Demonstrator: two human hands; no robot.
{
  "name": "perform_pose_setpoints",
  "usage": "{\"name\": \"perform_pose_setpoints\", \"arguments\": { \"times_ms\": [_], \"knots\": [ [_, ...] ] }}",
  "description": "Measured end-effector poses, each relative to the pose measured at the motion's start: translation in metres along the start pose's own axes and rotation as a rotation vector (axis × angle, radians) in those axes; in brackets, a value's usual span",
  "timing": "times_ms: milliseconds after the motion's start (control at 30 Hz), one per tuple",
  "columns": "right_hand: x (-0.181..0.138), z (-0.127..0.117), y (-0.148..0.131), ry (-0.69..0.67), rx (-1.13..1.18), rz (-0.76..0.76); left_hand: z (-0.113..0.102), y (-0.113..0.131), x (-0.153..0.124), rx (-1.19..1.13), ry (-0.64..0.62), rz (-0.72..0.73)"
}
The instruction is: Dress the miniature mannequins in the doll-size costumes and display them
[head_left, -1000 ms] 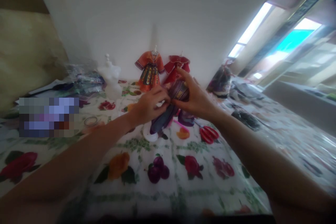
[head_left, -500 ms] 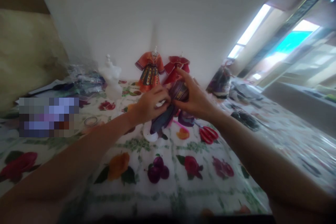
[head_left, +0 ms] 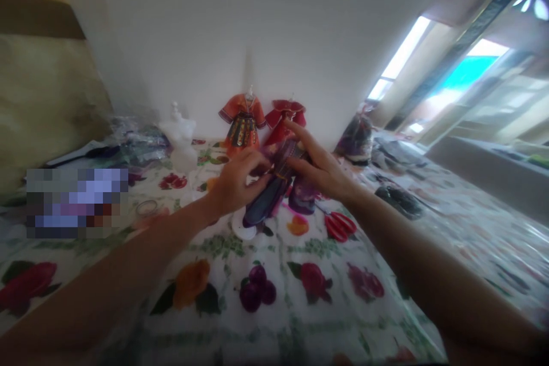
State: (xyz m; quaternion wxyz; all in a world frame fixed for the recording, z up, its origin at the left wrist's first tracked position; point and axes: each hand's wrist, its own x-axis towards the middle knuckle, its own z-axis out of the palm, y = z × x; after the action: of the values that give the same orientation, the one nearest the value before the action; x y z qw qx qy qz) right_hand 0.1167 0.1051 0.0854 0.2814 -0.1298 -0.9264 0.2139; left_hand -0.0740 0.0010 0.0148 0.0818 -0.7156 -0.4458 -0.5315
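Observation:
Between my hands is a small purple and dark blue doll dress (head_left: 263,201), with a gold-coloured trim at its waist. It leans, its skirt pointing down and to the left. My left hand (head_left: 238,178) is closed, with thumb and fingers pinching the dress's left side. My right hand (head_left: 323,167) wraps the upper part from the right, index finger stretched upward. A white disc (head_left: 243,229) lies below the skirt. Another purple piece (head_left: 302,197) hangs or lies under my right hand; whether it belongs to the dress I cannot tell. Red-handled scissors (head_left: 340,225) lie to the right.
An orange doll outfit (head_left: 244,120) and a red one (head_left: 283,117) stand by the white wall. A bare white dress form (head_left: 178,140) stands left, near plastic bags (head_left: 143,140). A dark bundle (head_left: 398,201) and a wrapped dark figure (head_left: 358,134) are on the right.
The view has tilted up slightly, so the scene sits lower. My left fingers have shifted on the dress, and its gold trim and dark skirt show more.

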Motion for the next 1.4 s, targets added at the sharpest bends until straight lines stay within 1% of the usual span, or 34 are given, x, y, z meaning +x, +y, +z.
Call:
{"name": "perform_pose_setpoints", "arguments": {
  "times_ms": [100, 167, 200, 233, 333, 400, 500, 567, 700, 867, 900, 1033, 1167, 1233, 1333, 1400],
  "knots": [
    [-0.002, 0.001, 0.002, 0.008, 0.032, -0.018, -0.007, 0.007, 0.005, 0.104, 0.118, 0.039],
    [-0.003, 0.003, 0.002, 0.009, 0.065, -0.023, -0.009, 0.008, 0.015, 0.12, 0.177, 0.003],
    [-0.003, 0.004, 0.002, 0.012, 0.08, -0.026, -0.009, 0.007, 0.021, 0.08, 0.173, -0.041],
    [-0.003, 0.004, 0.002, 0.018, 0.092, -0.031, -0.008, 0.005, 0.028, 0.012, 0.146, -0.094],
    [-0.002, 0.007, 0.001, 0.053, 0.12, -0.057, 0.0, -0.008, 0.046, -0.209, 0.009, -0.233],
    [-0.002, 0.01, 0.001, 0.07, 0.148, -0.073, 0.005, -0.017, 0.051, -0.29, -0.065, -0.272],
    [-0.002, 0.013, 0.004, 0.074, 0.178, -0.089, 0.01, -0.027, 0.051, -0.358, -0.144, -0.301],
    [-0.002, 0.015, 0.008, 0.085, 0.18, -0.097, 0.011, -0.03, 0.049, -0.384, -0.162, -0.331],
    [-0.003, 0.014, 0.014, 0.103, 0.216, -0.081, 0.009, -0.028, 0.045, -0.416, -0.158, -0.402],
    [0.003, 0.005, 0.019, 0.016, 0.325, -0.067, 0.01, -0.024, 0.045, -0.47, -0.162, -0.459],
    [0.006, 0.004, 0.02, 0.017, 0.351, -0.051, 0.01, -0.024, 0.044, -0.482, -0.158, -0.466],
    [0.019, -0.001, 0.022, 0.116, 0.36, 0.042, 0.014, -0.024, 0.04, -0.504, -0.107, -0.498],
    [0.029, -0.005, 0.022, 0.113, 0.42, 0.096, 0.013, -0.028, 0.031, -0.508, -0.05, -0.52],
    [0.032, -0.007, 0.023, 0.112, 0.46, 0.12, 0.011, -0.033, 0.025, -0.501, 0.01, -0.527],
    [0.037, -0.013, 0.023, 0.131, 0.485, 0.138, 0.009, -0.041, 0.011, -0.482, 0.141, -0.539],
    [0.042, -0.02, 0.022, 0.15, 0.465, 0.145, 0.01, -0.044, 0.001, -0.468, 0.178, -0.546]
  ]
}}
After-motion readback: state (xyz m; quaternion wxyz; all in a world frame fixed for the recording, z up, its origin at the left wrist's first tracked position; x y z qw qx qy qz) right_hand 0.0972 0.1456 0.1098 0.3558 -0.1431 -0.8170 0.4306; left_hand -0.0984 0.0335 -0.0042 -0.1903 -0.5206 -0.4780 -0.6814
